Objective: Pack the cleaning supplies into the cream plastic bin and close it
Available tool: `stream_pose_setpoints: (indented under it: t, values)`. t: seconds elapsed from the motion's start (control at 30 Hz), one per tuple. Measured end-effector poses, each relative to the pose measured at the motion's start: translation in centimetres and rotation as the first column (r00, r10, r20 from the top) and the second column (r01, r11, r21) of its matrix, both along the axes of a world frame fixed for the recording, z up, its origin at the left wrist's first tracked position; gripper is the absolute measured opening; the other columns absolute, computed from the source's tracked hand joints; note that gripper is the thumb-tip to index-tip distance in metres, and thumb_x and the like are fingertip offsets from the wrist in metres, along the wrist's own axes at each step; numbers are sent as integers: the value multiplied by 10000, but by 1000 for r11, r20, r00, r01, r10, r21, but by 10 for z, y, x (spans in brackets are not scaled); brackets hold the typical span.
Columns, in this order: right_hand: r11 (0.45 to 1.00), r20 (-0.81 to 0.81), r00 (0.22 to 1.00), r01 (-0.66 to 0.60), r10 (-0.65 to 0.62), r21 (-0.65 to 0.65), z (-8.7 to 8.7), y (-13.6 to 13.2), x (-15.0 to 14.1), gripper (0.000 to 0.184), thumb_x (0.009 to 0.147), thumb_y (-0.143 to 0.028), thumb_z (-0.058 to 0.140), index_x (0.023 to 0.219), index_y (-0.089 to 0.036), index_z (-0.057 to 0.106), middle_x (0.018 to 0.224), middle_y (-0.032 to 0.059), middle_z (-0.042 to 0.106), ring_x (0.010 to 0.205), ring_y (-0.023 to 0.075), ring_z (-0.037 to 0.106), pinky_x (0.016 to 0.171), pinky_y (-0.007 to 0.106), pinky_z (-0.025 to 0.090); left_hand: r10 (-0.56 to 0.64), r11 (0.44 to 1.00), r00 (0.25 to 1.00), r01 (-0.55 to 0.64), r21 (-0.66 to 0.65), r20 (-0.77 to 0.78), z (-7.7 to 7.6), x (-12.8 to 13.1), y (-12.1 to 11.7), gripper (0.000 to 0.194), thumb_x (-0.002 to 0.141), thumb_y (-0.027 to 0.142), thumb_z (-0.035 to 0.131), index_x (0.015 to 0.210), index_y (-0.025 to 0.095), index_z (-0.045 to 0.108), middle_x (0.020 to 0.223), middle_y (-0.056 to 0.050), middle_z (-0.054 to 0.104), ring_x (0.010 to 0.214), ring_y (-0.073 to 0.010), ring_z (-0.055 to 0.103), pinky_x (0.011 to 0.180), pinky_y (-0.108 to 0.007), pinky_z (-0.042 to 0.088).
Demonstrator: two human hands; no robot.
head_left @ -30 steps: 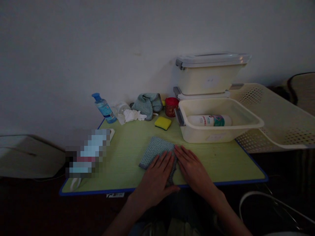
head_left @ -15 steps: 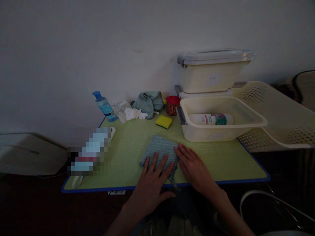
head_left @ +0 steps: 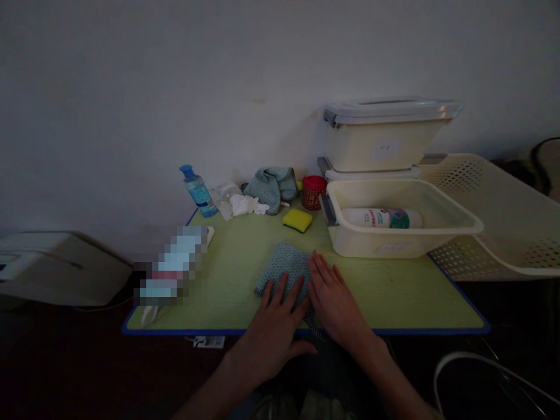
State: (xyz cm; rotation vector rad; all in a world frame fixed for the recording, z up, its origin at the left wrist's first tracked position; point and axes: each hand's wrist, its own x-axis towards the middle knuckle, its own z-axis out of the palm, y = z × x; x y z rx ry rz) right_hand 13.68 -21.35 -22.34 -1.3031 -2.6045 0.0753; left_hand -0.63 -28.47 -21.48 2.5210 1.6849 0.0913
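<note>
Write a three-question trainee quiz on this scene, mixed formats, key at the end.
1. True or false: the left hand is clenched into a fist.
2. What lies on its side inside the open bin?
3. Fill in: from the wearer's viewpoint, the blue-capped bottle is at the table's far ____ corner.

Key:
1. False; it lies open, fingers spread, on the folded cloth.
2. A white bottle with a partly green label.
3. Left.
</note>
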Motion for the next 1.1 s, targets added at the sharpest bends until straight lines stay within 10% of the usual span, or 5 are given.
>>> stream_pose_setpoints:
  t: [0.3,0.5,1.1]
  values:
    - [998,48,998,44,-46,48,-16,-6,-7,534,920,-350,231,1347,-52,351,1420,167,272,1315,267,261,1029,486,275,-81,996,997,81,-23,-2,30,-27,17,493,907,400,332,1313,125,383,1412,-122,345,1316,-231,289,1074,-400,269]
    - [993,47,998,31,-37,110,-18,-6,-6,540,914,-354,257,1337,-34,359,1413,177,289,1306,271,279,1028,475,280,118,991,990,-112,75,-80,9,-28,55,534,911,315,326,1347,10,285,1445,-178,222,1337,-244,222,1073,-386,276]
    - [998,79,996,36,-40,53,-11,-7,-6,540,903,-342,297,1339,-28,351,1423,178,260,1313,277,262,1034,478,275,80,992,997,-77,98,-21,-13,-42,58,633,903,471,225,1374,47,235,1458,-159,216,1355,-210,182,1085,-393,229]
